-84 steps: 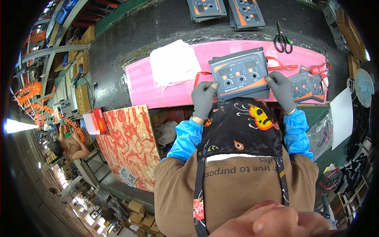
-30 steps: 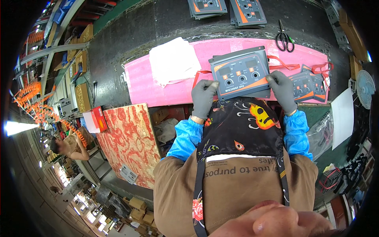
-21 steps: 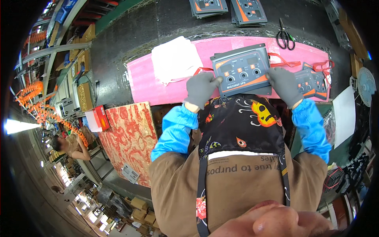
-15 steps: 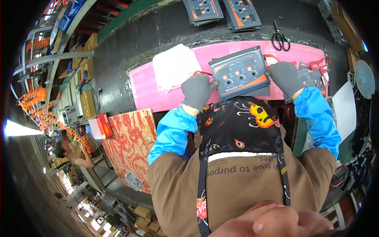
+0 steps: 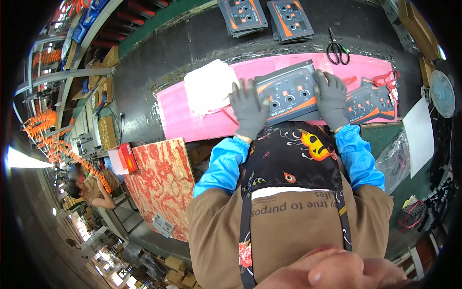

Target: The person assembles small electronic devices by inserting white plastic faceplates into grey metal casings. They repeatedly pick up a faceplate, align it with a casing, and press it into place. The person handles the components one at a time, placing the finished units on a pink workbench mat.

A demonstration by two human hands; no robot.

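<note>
A grey control panel faceplate (image 5: 284, 98) with orange stripes and round knob holes lies on the pink sheet (image 5: 175, 115) in front of me, on top of another grey plate. My left hand (image 5: 250, 111), in a grey glove, is at the panel's left edge with its fingers spread and slightly blurred. At the right edge my right hand (image 5: 331, 100), also gloved, rests with its fingers stretched out along the panel. A stack of white sheets (image 5: 207, 86) lies left of the panel. Several similar panels (image 5: 365, 102) lie overlapping to the right.
Black-handled scissors (image 5: 338, 50) and two stacks of panels (image 5: 290, 20) lie farther back on the dark table (image 5: 168, 48). Red straps (image 5: 385, 79) lie at the right. A red-patterned board (image 5: 159, 178) and a red box (image 5: 126, 158) are at the left; another person (image 5: 98, 188) sits beyond.
Both hands have gone from closed beside the panel, near red strips, to outstretched fingers at its edges. My right hand moved left. The panel shifted slightly left.
</note>
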